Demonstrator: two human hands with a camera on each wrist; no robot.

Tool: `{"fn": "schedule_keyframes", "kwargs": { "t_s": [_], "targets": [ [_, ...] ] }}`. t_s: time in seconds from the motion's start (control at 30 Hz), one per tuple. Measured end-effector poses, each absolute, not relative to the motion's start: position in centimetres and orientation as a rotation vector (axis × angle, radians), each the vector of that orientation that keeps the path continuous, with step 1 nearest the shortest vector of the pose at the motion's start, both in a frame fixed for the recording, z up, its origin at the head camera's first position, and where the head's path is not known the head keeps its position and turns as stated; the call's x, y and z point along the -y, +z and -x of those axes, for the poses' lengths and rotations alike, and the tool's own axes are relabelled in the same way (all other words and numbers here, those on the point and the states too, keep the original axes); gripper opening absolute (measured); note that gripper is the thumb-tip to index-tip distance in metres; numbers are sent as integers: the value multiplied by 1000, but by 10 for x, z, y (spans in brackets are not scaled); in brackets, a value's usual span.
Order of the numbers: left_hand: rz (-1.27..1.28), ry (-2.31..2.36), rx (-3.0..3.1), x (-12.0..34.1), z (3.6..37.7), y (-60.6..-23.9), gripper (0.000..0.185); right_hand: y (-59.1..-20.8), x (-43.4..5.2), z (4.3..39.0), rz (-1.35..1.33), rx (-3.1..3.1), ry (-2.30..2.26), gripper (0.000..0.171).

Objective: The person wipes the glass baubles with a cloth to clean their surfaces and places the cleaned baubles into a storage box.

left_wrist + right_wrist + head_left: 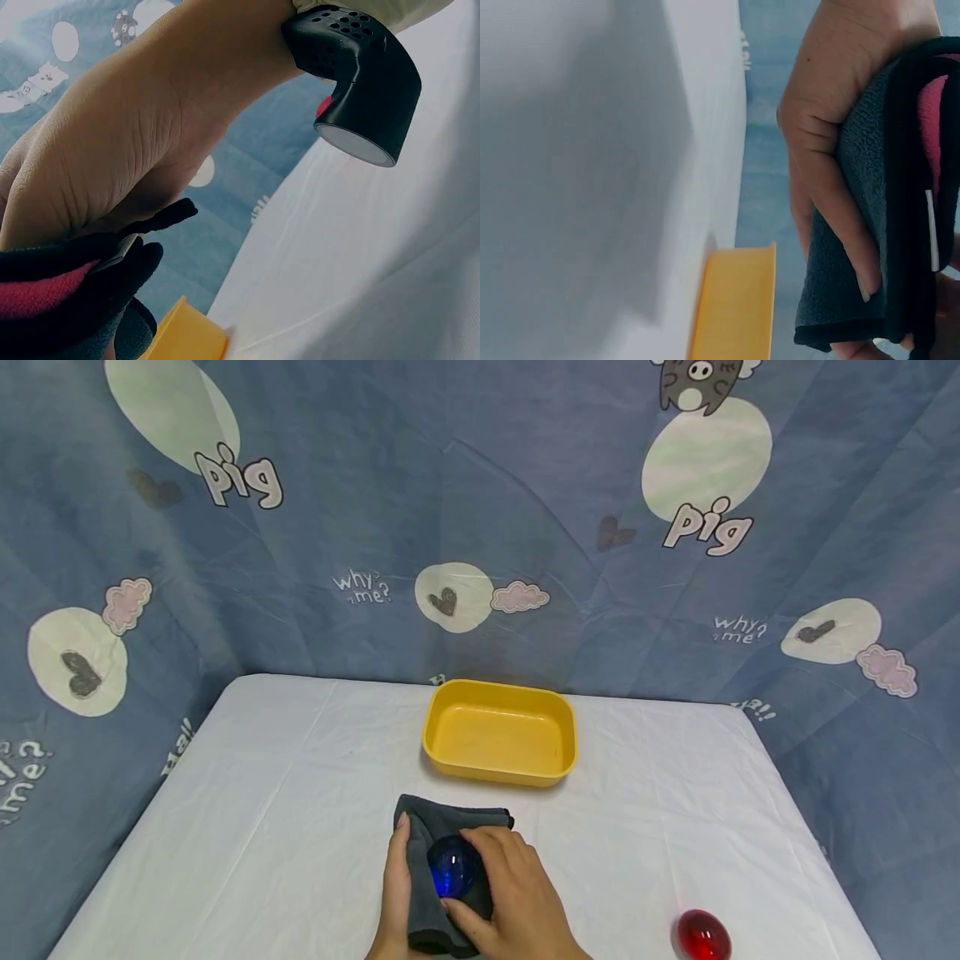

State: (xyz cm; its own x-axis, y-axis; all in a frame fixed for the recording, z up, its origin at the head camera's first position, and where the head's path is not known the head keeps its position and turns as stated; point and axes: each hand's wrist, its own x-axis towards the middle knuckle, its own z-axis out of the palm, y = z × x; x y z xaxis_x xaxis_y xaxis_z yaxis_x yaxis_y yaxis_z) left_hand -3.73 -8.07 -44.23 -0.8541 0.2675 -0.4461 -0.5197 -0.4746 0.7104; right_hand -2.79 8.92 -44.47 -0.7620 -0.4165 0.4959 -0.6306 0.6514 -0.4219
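Note:
My left hand (393, 893) holds a folded dark grey cloth (424, 917) from beneath and along its left side, thumb up its edge. On the cloth lies a glossy, see-through blue ball (452, 868). My right hand (521, 893) grips the ball from the right between thumb and fingers. The right wrist view shows fingers (840, 210) spread along the outside of the cloth (866, 142), which has black edging and a pink inner side. In the left wrist view, the cloth (45, 298) fills the lower left corner; the ball is hidden there.
A yellow rectangular tub (498, 772) stands beyond the hands near the table's back edge. A clear red ball (703, 935) sits at the front right of the white-covered table (247, 827). Blue printed fabric (480, 485) hangs behind and at both sides.

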Motion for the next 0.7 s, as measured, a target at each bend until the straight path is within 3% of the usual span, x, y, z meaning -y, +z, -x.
{"fn": "schedule_keyframes", "kwargs": {
  "t_s": [0.7],
  "targets": [
    [378,2372,-889,81,29,-440,108,-443,-86,30,-614,2610,985,43]
  ]
}}
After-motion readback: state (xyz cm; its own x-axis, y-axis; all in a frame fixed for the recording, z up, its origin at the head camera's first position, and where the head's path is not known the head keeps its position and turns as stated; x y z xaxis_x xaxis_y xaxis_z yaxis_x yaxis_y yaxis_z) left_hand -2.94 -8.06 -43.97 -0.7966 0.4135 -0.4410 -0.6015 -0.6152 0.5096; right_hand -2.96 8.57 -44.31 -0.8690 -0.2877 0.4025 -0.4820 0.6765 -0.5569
